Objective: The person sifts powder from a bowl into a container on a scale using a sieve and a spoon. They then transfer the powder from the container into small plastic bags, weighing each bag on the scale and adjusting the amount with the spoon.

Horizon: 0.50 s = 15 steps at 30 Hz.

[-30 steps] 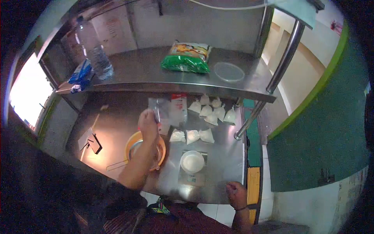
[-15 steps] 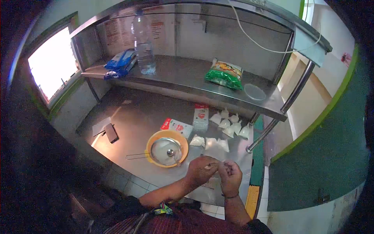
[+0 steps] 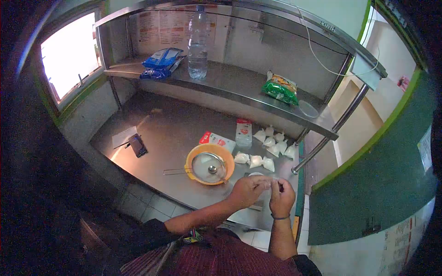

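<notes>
My left hand [image 3: 246, 191] and my right hand [image 3: 282, 195] meet above the front right part of the steel table [image 3: 170, 124]. Fingertips of both are pinched together on something too small to make out. A whitish round shape [image 3: 256, 175] shows just behind the fingers. Beyond them lie several small tied clear bags of white powder [image 3: 256, 161]. Left of the hands is a yellow bowl [image 3: 189, 168] with a long-handled metal strainer [image 3: 200, 166] resting over it; a round metal piece [image 3: 212, 169] sits inside.
Two red-and-white packages [image 3: 244, 133] stand behind the bowl. A phone [image 3: 137, 145] and paper lie at the left. On the shelf [image 3: 221, 89] are blue packets [image 3: 159, 64], a water bottle [image 3: 197, 50], a green bag [image 3: 281, 89] and a clear lid [image 3: 307, 109]. A shelf post [image 3: 322, 140] rises at right.
The view has shifted, so the table and shelf items appear farther right. Both hands have risen slightly in the picture, fingertips still together. The whitish round shape now shows behind them.
</notes>
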Tool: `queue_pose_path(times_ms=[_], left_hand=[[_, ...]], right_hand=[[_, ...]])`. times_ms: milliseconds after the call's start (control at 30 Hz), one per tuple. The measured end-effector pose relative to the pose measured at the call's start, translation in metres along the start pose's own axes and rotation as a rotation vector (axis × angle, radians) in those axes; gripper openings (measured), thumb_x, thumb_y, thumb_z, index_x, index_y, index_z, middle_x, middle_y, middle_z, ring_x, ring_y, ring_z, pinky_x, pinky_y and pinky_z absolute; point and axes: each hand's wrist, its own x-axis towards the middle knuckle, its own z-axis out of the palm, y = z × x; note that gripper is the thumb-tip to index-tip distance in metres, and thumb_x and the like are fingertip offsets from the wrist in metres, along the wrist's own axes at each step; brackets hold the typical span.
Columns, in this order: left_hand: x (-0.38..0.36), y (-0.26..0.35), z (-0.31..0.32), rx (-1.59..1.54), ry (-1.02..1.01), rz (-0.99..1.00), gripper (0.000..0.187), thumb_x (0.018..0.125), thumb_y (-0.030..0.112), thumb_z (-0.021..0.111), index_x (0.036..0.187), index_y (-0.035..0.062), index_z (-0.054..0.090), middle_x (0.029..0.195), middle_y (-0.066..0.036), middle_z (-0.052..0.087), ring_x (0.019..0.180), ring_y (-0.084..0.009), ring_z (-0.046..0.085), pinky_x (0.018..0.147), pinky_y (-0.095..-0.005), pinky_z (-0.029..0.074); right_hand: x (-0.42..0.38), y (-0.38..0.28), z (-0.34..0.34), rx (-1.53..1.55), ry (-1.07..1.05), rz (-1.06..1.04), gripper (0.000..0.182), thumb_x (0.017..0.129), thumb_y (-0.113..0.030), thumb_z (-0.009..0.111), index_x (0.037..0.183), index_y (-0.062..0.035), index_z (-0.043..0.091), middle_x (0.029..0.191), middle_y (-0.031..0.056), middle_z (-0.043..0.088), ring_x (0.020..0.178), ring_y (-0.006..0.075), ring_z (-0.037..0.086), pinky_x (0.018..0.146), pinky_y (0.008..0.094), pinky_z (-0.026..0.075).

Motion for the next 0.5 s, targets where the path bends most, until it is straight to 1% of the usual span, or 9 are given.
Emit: queue_pose_path(times_ms=[33,100,133,200,233,300,333,433,500], left_hand=[[-0.002,-0.005,0.002,-0.005,-0.005,0.003,0.033,0.095,0.021,0.062,0.124,0.0039,0.062,0.1,-0.014,0.069,0.085,-0.0181,0.069,0.076,-0.0309,0.053],[-0.007,-0.013,0.006,-0.364,0.002,-0.052,0.035,0.093,0.013,0.064,0.126,-0.0001,0.06,0.099,-0.01,0.07,0.088,-0.0144,0.067,0.077,-0.0276,0.054],[-0.01,-0.01,0.004,-0.369,-0.009,-0.049,0.035,0.093,0.013,0.064,0.126,-0.0001,0.06,0.099,-0.01,0.07,0.088,-0.0144,0.067,0.077,-0.0276,0.054],[-0.017,-0.003,-0.001,-0.53,-0.066,-0.186,0.037,0.092,0.009,0.066,0.127,-0.0029,0.059,0.098,-0.007,0.069,0.09,-0.0125,0.066,0.077,-0.0263,0.054],[-0.019,-0.002,-0.003,-0.529,-0.08,-0.183,0.037,0.092,0.009,0.066,0.127,-0.0029,0.059,0.098,-0.007,0.069,0.09,-0.0125,0.066,0.077,-0.0263,0.054],[-0.026,-0.002,-0.003,-0.616,-0.127,-0.276,0.032,0.094,0.012,0.064,0.122,-0.0032,0.061,0.095,-0.006,0.068,0.088,-0.0122,0.066,0.076,-0.027,0.054],[-0.029,-0.008,-0.002,-0.615,-0.145,-0.277,0.032,0.094,0.012,0.064,0.122,-0.0032,0.061,0.095,-0.006,0.068,0.088,-0.0122,0.066,0.076,-0.027,0.054],[-0.036,-0.033,0.004,-0.636,-0.219,-0.396,0.029,0.094,0.013,0.066,0.12,-0.0001,0.064,0.101,-0.006,0.068,0.088,-0.013,0.064,0.078,-0.0271,0.053],[-0.042,-0.036,0.006,-0.704,-0.22,-0.324,0.024,0.097,0.016,0.062,0.111,-0.0018,0.067,0.095,-0.004,0.067,0.084,-0.0116,0.065,0.072,-0.0275,0.054]], right_hand=[[-0.002,-0.005,-0.001,-0.006,0.004,0.001,0.021,0.09,-0.021,0.07,0.093,-0.0008,0.069,0.08,0.0113,0.067,0.074,0.0202,0.064,0.071,0.0337,0.051],[-0.007,-0.013,-0.003,0.025,0.006,0.035,0.02,0.088,-0.02,0.072,0.094,-0.0009,0.07,0.081,0.0101,0.068,0.074,0.0178,0.063,0.071,0.0321,0.051],[-0.01,-0.016,-0.004,0.018,0.015,0.037,0.02,0.088,-0.02,0.072,0.094,-0.0009,0.07,0.081,0.0101,0.068,0.074,0.0178,0.063,0.071,0.0321,0.051],[-0.017,-0.02,-0.005,0.136,0.052,0.12,0.018,0.087,-0.018,0.073,0.094,-0.0011,0.07,0.082,0.0082,0.068,0.073,0.0152,0.062,0.07,0.0304,0.051],[-0.021,-0.022,-0.005,0.134,0.066,0.123,0.018,0.087,-0.018,0.073,0.094,-0.0011,0.07,0.082,0.0082,0.068,0.073,0.0152,0.062,0.07,0.0304,0.051],[-0.034,-0.022,-0.006,0.057,0.139,0.078,0.016,0.089,-0.015,0.071,0.095,-0.0001,0.067,0.081,0.0011,0.065,0.07,0.0083,0.057,0.064,0.0244,0.046],[-0.041,-0.021,-0.006,0.051,0.154,0.084,0.016,0.089,-0.015,0.071,0.095,-0.0001,0.067,0.081,0.0011,0.065,0.07,0.0083,0.057,0.064,0.0244,0.046],[-0.064,-0.015,-0.002,0.056,0.179,0.137,0.015,0.089,-0.014,0.072,0.093,-0.0002,0.066,0.079,-0.0009,0.062,0.069,0.0077,0.055,0.064,0.0238,0.046],[-0.08,-0.009,0.003,0.174,0.135,0.185,0.025,0.08,-0.021,0.08,0.093,-0.0032,0.068,0.084,0.006,0.066,0.073,0.0152,0.062,0.068,0.0302,0.051]])
